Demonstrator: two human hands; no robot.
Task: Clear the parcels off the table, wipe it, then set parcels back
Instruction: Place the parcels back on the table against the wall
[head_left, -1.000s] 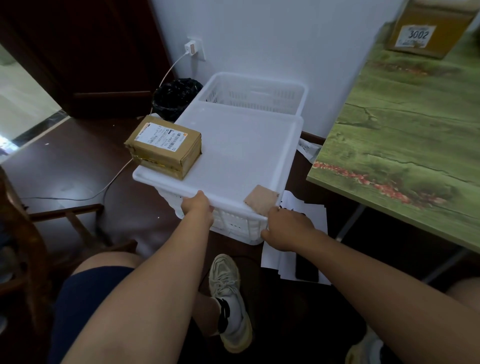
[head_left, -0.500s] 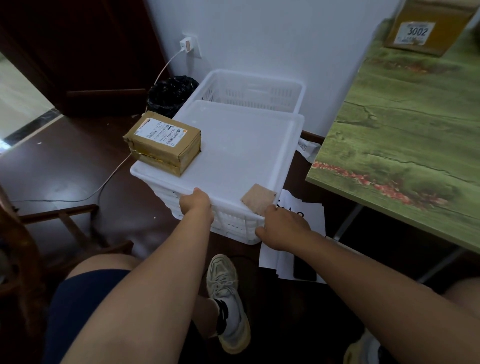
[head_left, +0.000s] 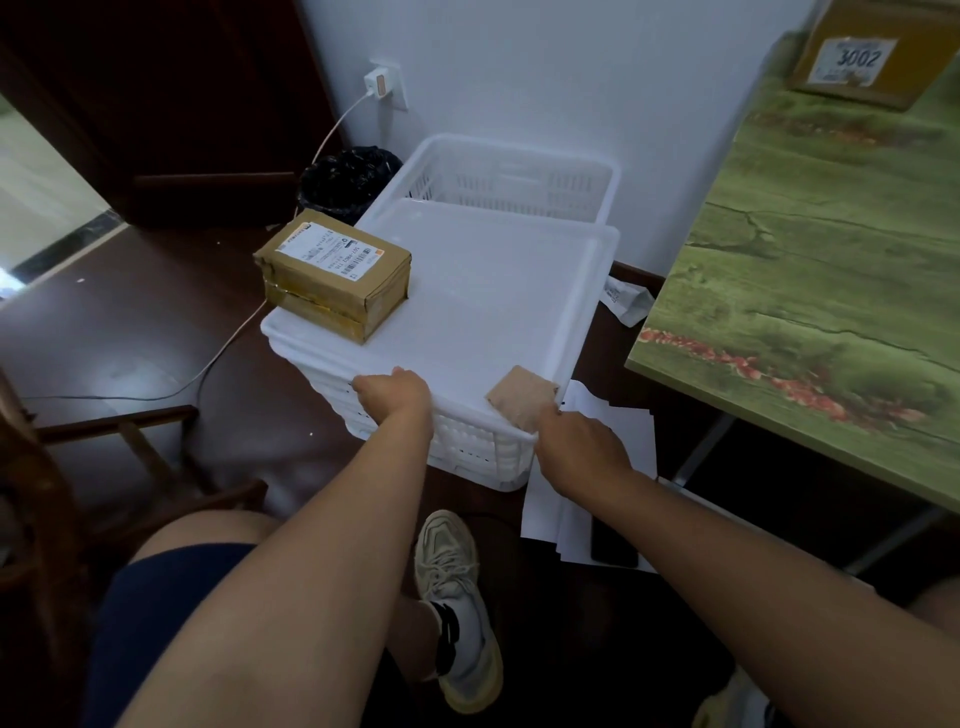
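Left hand (head_left: 394, 397): arm stretched forward and down, fingers curled over the near rim of the white crate (head_left: 467, 447), gripping it. Right hand (head_left: 576, 452): arm likewise extended, knuckles up, fingers hooked round the crate's near right corner, gripping it just beside a small brown cardboard scrap (head_left: 522, 397) that lies on the lid (head_left: 493, 301). Lid: flat, white, covering the crate. Parcel (head_left: 335, 273): brown, taped, white printed label on top, sitting on the lid's left edge and overhanging it slightly. Second crate (head_left: 511, 179): white, slotted walls, open, behind the first and against the wall. Table (head_left: 831, 270): to the right, green wood-grain top with red patches; one box (head_left: 862, 52) marked 3002 stands on its far end. Floor: dark, glossy. White papers (head_left: 597, 499) lie on it under the right arm, with a dark flat object on them that I cannot identify. Black bin (head_left: 348, 179) by the wall; charger (head_left: 378, 85) in the socket above, cable trailing across the floor. Wooden chair (head_left: 62, 467) at left. The person's pale sneaker (head_left: 457, 597) is planted below the crate.
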